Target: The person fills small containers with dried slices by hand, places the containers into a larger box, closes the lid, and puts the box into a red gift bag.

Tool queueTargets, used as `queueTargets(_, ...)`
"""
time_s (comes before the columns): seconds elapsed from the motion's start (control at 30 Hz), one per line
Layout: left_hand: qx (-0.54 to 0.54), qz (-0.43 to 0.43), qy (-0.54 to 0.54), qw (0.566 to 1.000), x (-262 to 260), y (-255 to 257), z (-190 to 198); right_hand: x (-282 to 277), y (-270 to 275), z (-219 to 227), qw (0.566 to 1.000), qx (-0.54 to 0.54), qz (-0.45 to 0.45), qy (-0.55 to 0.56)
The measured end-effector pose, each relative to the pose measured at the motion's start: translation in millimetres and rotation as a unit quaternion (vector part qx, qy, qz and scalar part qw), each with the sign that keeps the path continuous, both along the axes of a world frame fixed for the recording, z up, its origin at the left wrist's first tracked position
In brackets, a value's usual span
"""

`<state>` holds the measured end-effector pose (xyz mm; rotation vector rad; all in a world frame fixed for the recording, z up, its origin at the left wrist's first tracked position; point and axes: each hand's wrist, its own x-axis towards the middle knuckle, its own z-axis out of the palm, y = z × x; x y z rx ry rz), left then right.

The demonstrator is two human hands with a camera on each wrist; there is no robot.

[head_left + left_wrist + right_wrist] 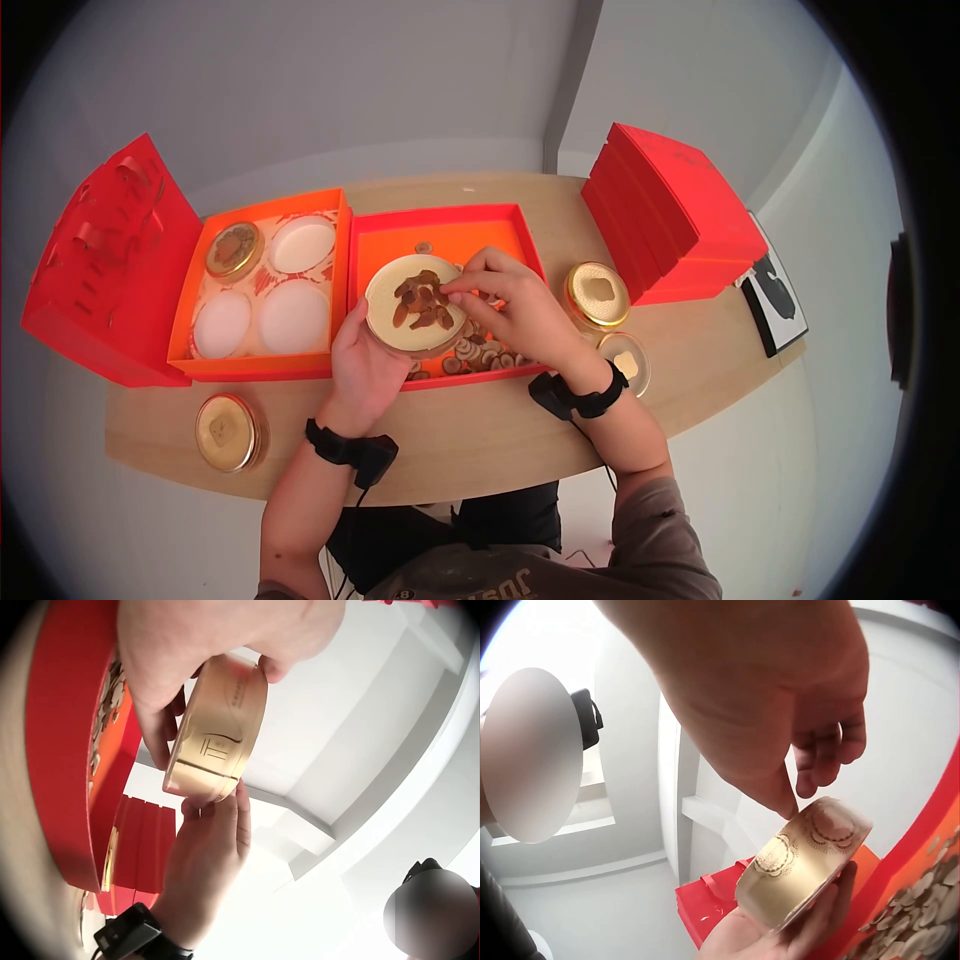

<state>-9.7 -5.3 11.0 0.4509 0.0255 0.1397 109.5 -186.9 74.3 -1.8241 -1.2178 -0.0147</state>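
A round gold container (400, 330) rests in my left hand (365, 370), its pale top partly covered by dark brown slices (423, 300). My right hand (520, 310) reaches over from the right, thumb and index finger pinching at a brown slice by the top's right edge. In the left wrist view, my left hand (225, 630) grips the container (217, 727) by its side, with my right hand (206, 862) at the other end. The right wrist view shows the container (802, 859) tilted; the pinched slice is hidden there.
Behind the hands lies an open red tray (440, 213) with loose round slices. Left of it stand an orange box (258, 372) holding one jar (235, 250) and a red bag (110, 270). Red boxes (670, 215) and gold-rimmed containers (597, 293) stand right; another container (226, 432) sits front left.
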Motion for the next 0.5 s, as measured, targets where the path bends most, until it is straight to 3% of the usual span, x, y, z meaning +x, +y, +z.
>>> queueTargets(0.23, 0.003, 0.052, 0.008, 0.999, 2, 3, -3, 13, -13, 15, 0.995, -0.034, -0.096, -0.016)
queueTargets(0.3, -0.006, 0.058, 0.011, 0.998, 3, 6, -9, 23, -19, 8, 0.984, -0.136, -0.105, 0.041)
queueTargets(0.33, -0.012, 0.063, 0.011, 0.998, 4, 7, -11, 29, -21, -1, 0.984, -0.138, -0.108, 0.042)
queueTargets(0.4, -0.011, 0.058, 0.013, 0.998, 4, 8, -13, 40, -25, -19, 0.952, -0.303, -0.047, 0.016)
queueTargets(0.43, -0.008, 0.058, 0.014, 0.998, 5, 8, -13, 40, -26, -22, 0.951, -0.304, -0.051, 0.017)
queueTargets(0.5, -0.005, 0.055, 0.014, 0.998, 5, 7, -11, 37, -22, -28, 0.904, -0.417, -0.046, 0.08)
